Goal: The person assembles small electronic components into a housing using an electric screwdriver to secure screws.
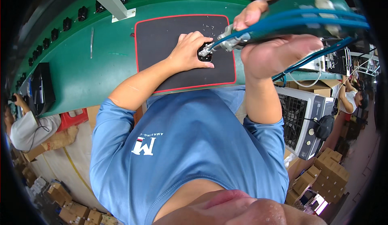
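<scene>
The worktop [74, 73] and tool [293, 2] are green. The mat [159, 43] is black with a red edge. The hoses [279, 21] are blue.

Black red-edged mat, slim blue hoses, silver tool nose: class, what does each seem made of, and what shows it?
Rectangular black mat: probably rubber or cloth, matte; little glare.
Blue hoses: likely plastic, smooth; even curves.
Silver tool nose: apparently metal, shiny; pale glints, though blurred.

The green tool [292, 5] is blurred, and the left hand [187, 52] partly hides the black part [207, 58].
</scene>
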Demonstrator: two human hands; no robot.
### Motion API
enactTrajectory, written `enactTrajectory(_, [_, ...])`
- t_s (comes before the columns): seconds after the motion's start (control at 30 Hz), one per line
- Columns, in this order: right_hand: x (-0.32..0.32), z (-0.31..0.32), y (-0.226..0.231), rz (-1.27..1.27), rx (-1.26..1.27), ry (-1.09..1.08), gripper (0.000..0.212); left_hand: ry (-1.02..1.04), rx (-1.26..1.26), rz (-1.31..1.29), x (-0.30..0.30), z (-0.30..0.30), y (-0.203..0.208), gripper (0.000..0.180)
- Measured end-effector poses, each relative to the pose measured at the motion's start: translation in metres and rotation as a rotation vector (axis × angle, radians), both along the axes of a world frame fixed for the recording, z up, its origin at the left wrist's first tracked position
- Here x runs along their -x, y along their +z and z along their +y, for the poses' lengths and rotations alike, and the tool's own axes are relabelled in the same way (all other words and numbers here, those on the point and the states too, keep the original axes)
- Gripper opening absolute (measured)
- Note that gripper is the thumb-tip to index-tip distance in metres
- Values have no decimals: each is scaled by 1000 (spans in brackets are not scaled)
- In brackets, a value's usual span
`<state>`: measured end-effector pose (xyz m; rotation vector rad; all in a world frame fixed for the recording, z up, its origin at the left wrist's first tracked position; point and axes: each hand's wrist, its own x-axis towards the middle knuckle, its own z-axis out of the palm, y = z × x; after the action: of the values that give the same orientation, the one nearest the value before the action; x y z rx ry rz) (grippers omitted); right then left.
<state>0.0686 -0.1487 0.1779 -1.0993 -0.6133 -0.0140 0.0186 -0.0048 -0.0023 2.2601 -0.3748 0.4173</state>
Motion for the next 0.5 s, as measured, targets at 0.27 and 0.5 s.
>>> enactTrajectory(0.27, [-1,17,-38,-71,149,-55,106,-21,22,-4,1,0,2,77])
enactTrajectory(0.5, [0,19,-47,-51,98,-59,105,-38,57,-51,1,2,-2,77])
